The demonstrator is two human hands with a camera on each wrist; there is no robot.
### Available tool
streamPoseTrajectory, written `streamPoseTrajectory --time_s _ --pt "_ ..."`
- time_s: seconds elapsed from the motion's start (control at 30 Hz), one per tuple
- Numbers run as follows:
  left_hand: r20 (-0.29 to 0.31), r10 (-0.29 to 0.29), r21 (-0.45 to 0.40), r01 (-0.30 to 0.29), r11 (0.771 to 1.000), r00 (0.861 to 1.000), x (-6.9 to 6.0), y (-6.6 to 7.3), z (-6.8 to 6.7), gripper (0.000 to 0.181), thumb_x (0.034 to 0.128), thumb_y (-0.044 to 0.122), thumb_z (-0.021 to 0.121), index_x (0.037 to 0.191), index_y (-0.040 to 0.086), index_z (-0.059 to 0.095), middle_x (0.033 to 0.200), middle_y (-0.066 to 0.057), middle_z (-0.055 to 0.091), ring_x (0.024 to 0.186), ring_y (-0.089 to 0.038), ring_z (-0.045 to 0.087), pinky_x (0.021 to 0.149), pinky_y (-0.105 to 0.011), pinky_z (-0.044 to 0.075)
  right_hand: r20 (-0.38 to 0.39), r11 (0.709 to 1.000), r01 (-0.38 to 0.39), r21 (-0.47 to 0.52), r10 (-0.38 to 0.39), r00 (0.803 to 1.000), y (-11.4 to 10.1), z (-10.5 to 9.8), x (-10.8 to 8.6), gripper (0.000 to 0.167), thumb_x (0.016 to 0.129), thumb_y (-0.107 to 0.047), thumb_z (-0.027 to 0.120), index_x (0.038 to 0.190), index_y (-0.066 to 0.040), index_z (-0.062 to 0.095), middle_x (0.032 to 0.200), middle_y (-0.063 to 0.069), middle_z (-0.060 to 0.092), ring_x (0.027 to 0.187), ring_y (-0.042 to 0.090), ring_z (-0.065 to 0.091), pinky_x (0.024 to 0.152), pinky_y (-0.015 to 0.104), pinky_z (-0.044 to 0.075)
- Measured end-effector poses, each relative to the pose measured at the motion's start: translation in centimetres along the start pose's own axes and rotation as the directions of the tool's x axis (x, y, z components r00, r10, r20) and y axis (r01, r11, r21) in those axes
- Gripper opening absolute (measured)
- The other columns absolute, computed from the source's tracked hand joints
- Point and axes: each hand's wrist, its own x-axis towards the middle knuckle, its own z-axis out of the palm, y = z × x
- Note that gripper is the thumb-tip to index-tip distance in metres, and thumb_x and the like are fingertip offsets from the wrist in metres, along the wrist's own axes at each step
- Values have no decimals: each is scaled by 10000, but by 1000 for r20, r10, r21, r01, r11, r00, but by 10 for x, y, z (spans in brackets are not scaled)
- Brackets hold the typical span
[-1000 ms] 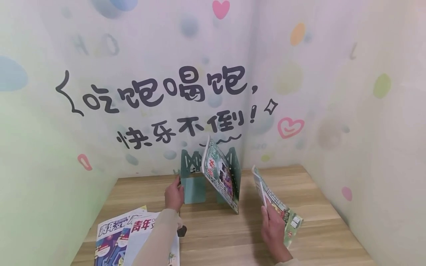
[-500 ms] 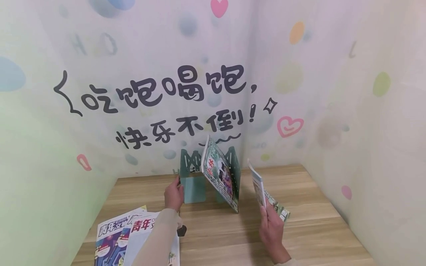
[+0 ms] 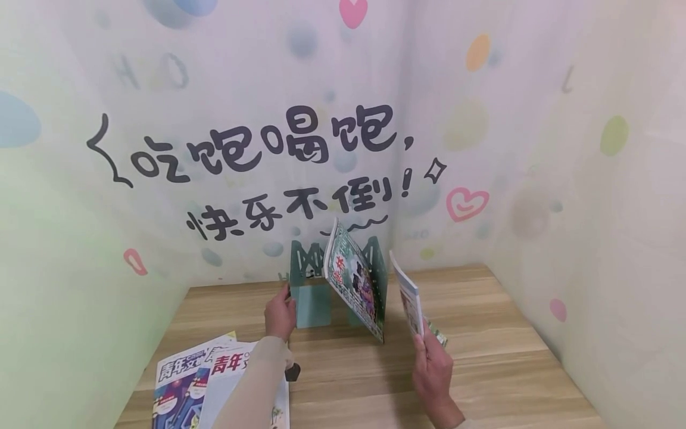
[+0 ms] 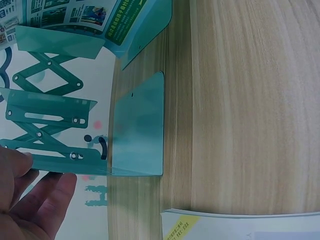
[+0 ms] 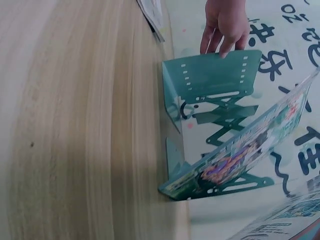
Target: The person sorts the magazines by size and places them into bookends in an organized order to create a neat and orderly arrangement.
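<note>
A green expandable metal bookend (image 3: 314, 307) with crisscross slats stands at the back of the table. My left hand (image 3: 280, 313) pinches its left end plate between thumb and fingers, as the left wrist view shows at the plate's edge (image 4: 65, 167). Inside the bookend, one magazine (image 3: 355, 280) leans at a slant toward the right plate. To the right of the bookend, my right hand (image 3: 433, 366) grips another magazine (image 3: 408, 301), held nearly upright with its spine side facing me. A corner of this held magazine (image 5: 292, 217) shows low in the right wrist view.
At the front left, magazines (image 3: 225, 381) lie overlapping on the wooden table (image 3: 482, 381), partly behind the left sleeve (image 3: 254, 381). A printed wall (image 3: 241, 89) rises right behind the bookend, and another wall (image 3: 616, 238) borders the table's right side.
My right hand has moved a little left, turning the held magazine more upright and edge-on, so its colourful cover is now mostly hidden. My left hand and the bookend have stayed in place.
</note>
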Motion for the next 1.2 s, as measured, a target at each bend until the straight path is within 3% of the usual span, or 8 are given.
streamPoseTrajectory --time_s 0.2,0.37,0.9,1.2 --pt "7 -7 -16 7 1000 1000 -1 -1 0 434 973 21 532 1402 81 511 1301 -203 589 1135 -384 597 879 -506 530 -19 995 87 39 -86 996 -8 3 3 302 953 -60 566 1213 82 619 1066 242 680 889 421 676 812 321 544" --pt "4 0 -14 0 1000 1000 0 -1 1 433 970 19 535 1397 87 516 1298 -197 593 1129 -377 602 878 -502 532 -48 989 138 59 -135 990 -12 5 4 355 1013 -180 503 1208 93 617 1071 220 685 870 406 680 886 227 500" --pt "10 -6 -31 6 999 1000 -1 0 0 429 977 32 533 1402 84 509 1309 -196 586 1148 -376 590 888 -506 526 -70 965 173 196 -162 984 -30 12 0 306 975 -81 535 1177 134 616 1028 267 677 958 306 684 884 227 512" --pt "16 -8 -24 9 1000 1000 -1 -3 0 431 979 37 531 1407 70 500 1310 -207 581 1149 -379 589 881 -503 529 -62 957 167 237 -157 986 -39 16 0 295 949 -24 549 1191 132 609 1113 257 661 1071 259 645 916 250 496"
